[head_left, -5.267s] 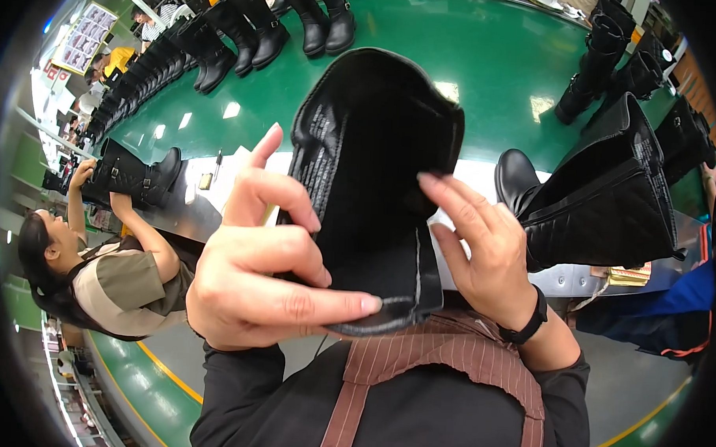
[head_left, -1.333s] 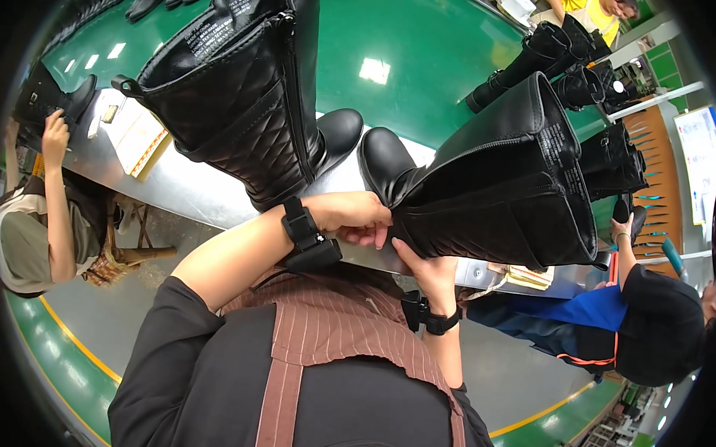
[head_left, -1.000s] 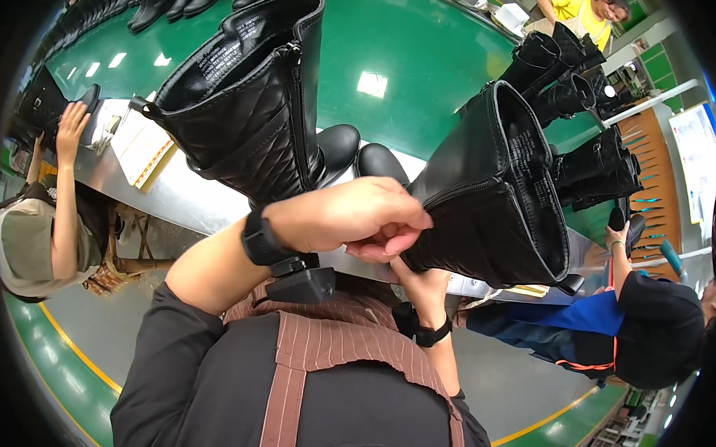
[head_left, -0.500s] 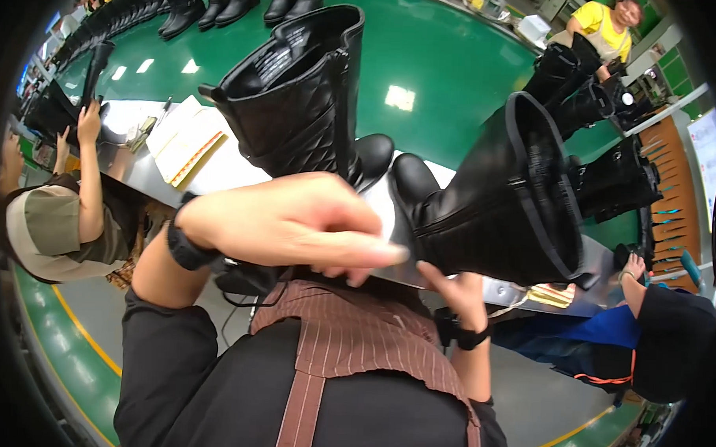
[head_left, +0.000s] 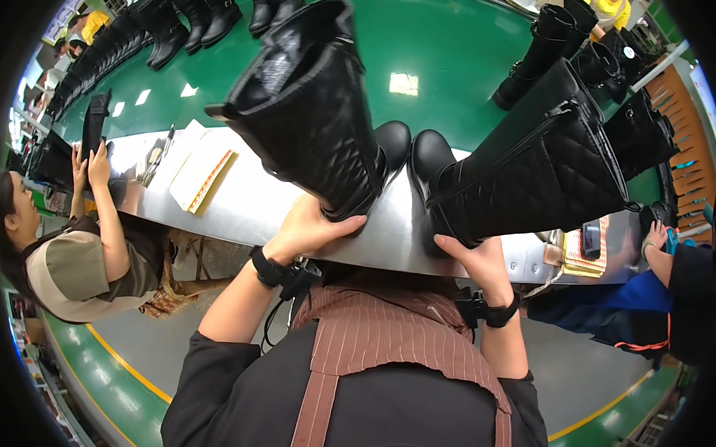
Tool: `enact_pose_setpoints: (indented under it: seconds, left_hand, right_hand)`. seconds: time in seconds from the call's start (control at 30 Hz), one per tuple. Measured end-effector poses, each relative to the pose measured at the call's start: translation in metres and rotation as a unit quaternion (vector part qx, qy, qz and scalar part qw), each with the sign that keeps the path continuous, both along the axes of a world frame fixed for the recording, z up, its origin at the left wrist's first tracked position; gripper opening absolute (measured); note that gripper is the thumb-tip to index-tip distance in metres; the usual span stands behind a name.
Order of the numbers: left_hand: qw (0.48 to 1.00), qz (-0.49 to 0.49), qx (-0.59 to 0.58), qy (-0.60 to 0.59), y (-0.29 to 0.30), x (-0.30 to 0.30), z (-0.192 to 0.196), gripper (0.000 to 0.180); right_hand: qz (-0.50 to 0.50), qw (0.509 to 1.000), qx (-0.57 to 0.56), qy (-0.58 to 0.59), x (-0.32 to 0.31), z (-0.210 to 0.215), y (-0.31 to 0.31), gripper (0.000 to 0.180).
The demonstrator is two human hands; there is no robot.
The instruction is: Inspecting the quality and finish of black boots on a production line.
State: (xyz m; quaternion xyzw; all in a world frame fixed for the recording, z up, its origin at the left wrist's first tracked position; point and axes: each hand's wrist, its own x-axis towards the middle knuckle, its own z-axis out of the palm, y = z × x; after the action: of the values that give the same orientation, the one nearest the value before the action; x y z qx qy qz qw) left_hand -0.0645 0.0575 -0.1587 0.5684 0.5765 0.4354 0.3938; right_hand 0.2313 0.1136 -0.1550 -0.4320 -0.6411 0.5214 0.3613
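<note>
Left boot (head_left: 318, 116): was clasped low by left hand (head_left: 307, 226).
Right boot (head_left: 533, 163): likewise, by right hand (head_left: 483, 263).
Thumbs (head_left: 350, 225): were extended.
Other fingers: were hidden, couldn't be told.

A row of black boots (head_left: 166, 37) curves along the green counter (head_left: 450, 61) at the upper left, a pen (head_left: 170, 136) and a pale notepad (head_left: 200, 172) lie nearer on the same side, and a phone (head_left: 591, 239) rests on a yellow-edged stack of paper (head_left: 579, 263) at the right.
</note>
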Motion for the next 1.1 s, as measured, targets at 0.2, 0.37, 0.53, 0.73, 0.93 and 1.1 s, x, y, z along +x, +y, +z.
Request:
enact_pose_setpoints:
  seconds: [0.2,0.37,0.53,0.73,0.93,1.1]
  left_hand:
    - [0.916,0.035,-0.074,-0.394,-0.005,0.020,0.010,0.044]
    - [0.859,-0.005,-0.088,-0.505,-0.006,0.028,0.010,0.037]
    - [0.826,-0.067,-0.113,-0.548,-0.005,0.028,0.006,0.036]
    - [0.874,-0.069,-0.053,-0.478,-0.002,0.035,0.003,0.042]
    - [0.877,-0.087,-0.212,-0.421,0.005,0.046,0.003,0.034]
    - [0.936,0.006,-0.155,-0.315,0.006,0.067,-0.012,0.047]
  right_hand:
    - [-0.061,0.943,-0.188,0.269,-0.014,-0.012,-0.010,0.046]
    - [0.001,0.897,-0.221,0.382,-0.024,-0.018,-0.010,0.042]
    - [0.060,0.889,-0.225,0.394,-0.012,-0.025,-0.008,0.034]
    - [0.032,0.894,-0.231,0.382,-0.011,-0.033,-0.007,0.028]
    - [0.052,0.985,-0.068,0.147,-0.027,-0.009,-0.003,0.048]
    - [0.021,0.959,0.127,-0.253,-0.044,0.015,-0.007,0.062]
